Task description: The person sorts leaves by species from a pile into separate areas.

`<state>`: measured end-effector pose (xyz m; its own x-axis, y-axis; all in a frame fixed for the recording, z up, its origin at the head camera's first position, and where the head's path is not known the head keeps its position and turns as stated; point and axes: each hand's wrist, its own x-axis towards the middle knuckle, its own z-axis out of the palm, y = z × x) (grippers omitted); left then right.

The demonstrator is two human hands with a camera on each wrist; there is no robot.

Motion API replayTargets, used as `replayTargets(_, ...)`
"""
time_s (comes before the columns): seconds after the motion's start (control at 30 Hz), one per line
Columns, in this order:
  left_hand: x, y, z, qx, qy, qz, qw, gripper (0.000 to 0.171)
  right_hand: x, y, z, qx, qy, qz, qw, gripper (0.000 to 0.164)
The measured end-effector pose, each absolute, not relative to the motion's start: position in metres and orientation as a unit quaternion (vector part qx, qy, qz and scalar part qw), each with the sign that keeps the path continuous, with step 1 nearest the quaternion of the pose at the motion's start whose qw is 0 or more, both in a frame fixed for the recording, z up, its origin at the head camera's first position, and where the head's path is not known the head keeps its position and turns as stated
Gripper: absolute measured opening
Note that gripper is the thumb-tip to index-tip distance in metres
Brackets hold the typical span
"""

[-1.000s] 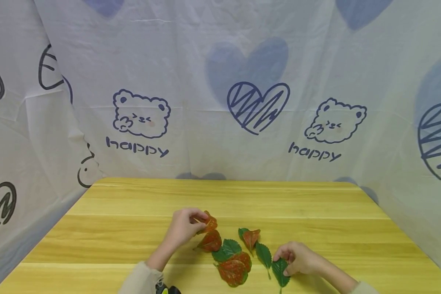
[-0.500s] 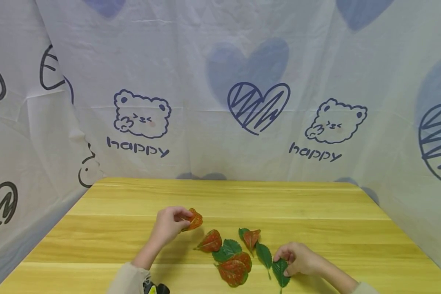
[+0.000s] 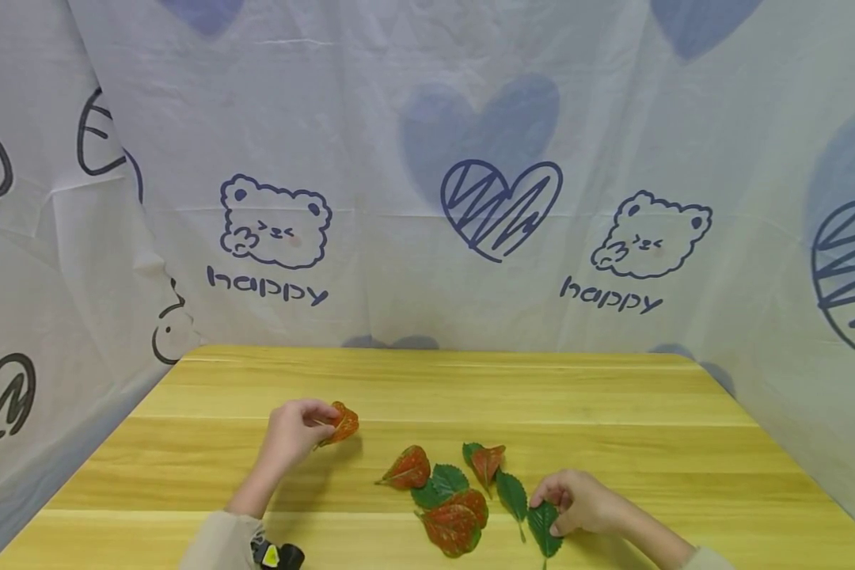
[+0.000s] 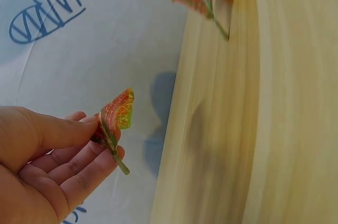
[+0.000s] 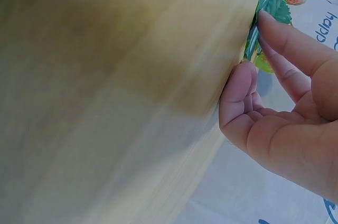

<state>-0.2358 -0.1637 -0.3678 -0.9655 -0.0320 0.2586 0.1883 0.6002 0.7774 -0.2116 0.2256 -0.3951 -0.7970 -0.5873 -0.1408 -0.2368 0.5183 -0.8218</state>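
Observation:
My left hand (image 3: 292, 431) pinches a red leaf (image 3: 343, 423) with yellow-orange speckles between thumb and fingers, over the left part of the table. In the left wrist view this leaf is seen edge-on, its short green stem pointing down. At the right, my right hand (image 3: 577, 500) holds a dark green leaf (image 3: 543, 526) by its edges, close to the tabletop. Left of it lies another green leaf (image 3: 511, 495). A red leaf (image 3: 488, 461) overlaps a green one behind it. Nearer the middle are more red leaves (image 3: 451, 529), a green leaf (image 3: 449, 480) and a separate red leaf (image 3: 408, 469).
The leaves lie on a yellow wood-grain table (image 3: 207, 451). Behind it and along both sides hangs a white cloth (image 3: 392, 277) printed with hearts and bears. A black device (image 3: 279, 556) is strapped to my left wrist.
My left hand has carried the speckled red leaf leftward, away from the other leaves. The right hand and its green leaf have stayed in place.

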Motion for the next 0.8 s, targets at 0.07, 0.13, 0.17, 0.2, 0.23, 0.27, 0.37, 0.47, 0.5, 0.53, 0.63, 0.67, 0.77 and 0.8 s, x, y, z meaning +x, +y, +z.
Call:
replayTargets(0.07, -0.237, -0.168, -0.367, -0.039, -0.887, -0.443, 0.121, 0.013, -0.211, 0.226, -0.395, -0.243, 0.847, -0.426, 0.205, 0.027)
replayTargets(0.13, -0.238, -0.173, -0.367, -0.031, -0.889, -0.442, 0.120, 0.012, -0.211, 0.226, -0.395, -0.243, 0.846, -0.428, 0.206, 0.027)
replayTargets(0.17, -0.238, -0.175, -0.367, -0.028, -0.890, -0.440, 0.119, 0.012, -0.211, 0.226, -0.395, -0.242, 0.845, -0.430, 0.207, 0.027)
replayTargets(0.2, -0.238, -0.177, -0.367, -0.025, -0.890, -0.439, 0.118, 0.012, -0.212, 0.226, -0.395, -0.242, 0.843, -0.432, 0.208, 0.027)
replayTargets(0.23, -0.239, -0.179, -0.367, -0.022, -0.891, -0.437, 0.118, 0.012, -0.212, 0.226, -0.396, -0.242, 0.842, -0.434, 0.209, 0.027)
replayTargets(0.27, -0.239, -0.181, -0.367, -0.020, -0.892, -0.436, 0.118, 0.011, -0.212, 0.226, -0.396, -0.243, 0.841, -0.435, 0.210, 0.027)
replayTargets(0.37, -0.240, -0.186, -0.368, -0.017, -0.895, -0.429, 0.118, 0.011, -0.212, 0.226, -0.396, -0.244, 0.839, -0.439, 0.211, 0.027)
replayTargets(0.47, -0.240, -0.191, -0.369, -0.015, -0.898, -0.423, 0.118, 0.011, -0.212, 0.227, -0.396, -0.245, 0.837, -0.441, 0.211, 0.027)
replayTargets(0.5, -0.241, -0.192, -0.369, -0.014, -0.900, -0.420, 0.118, 0.011, -0.212, 0.227, -0.396, -0.244, 0.837, -0.441, 0.211, 0.027)
replayTargets(0.53, -0.241, -0.194, -0.370, -0.013, -0.901, -0.418, 0.118, 0.011, -0.212, 0.227, -0.396, -0.244, 0.837, -0.442, 0.211, 0.027)
replayTargets(0.63, -0.242, -0.198, -0.371, -0.009, -0.904, -0.411, 0.119, 0.010, -0.212, 0.227, -0.396, -0.245, 0.837, -0.442, 0.211, 0.027)
replayTargets(0.67, -0.243, -0.200, -0.372, -0.008, -0.905, -0.408, 0.121, 0.010, -0.212, 0.227, -0.396, -0.245, 0.837, -0.442, 0.211, 0.027)
replayTargets(0.77, -0.245, -0.204, -0.373, -0.007, -0.907, -0.401, 0.126, 0.010, -0.212, 0.227, -0.396, -0.245, 0.836, -0.444, 0.211, 0.027)
replayTargets(0.8, -0.245, -0.205, -0.374, -0.007, -0.908, -0.398, 0.127, 0.010, -0.212, 0.227, -0.396, -0.245, 0.835, -0.445, 0.212, 0.027)
